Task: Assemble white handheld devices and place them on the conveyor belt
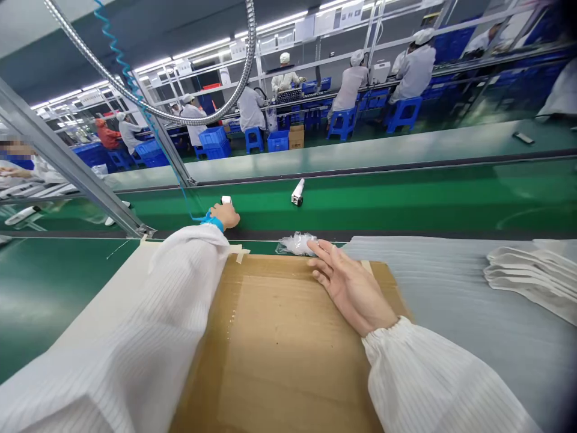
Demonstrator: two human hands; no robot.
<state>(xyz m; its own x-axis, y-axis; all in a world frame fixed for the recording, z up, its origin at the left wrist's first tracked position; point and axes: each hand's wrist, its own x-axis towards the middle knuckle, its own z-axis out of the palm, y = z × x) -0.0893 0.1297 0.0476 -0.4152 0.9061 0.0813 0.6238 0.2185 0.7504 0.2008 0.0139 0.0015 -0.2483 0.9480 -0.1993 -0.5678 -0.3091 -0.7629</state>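
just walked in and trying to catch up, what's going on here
A person's left hand reaches over the green belt to a white device; its fingers are mostly hidden, so the grip is unclear. The right hand is open above the cardboard, its fingertips at some clear plastic, though contact is hard to tell. Another white device lies on the belt, farther right.

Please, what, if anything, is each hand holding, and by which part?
The right hand holds nothing; the left hand hides whether it grips the white object there.
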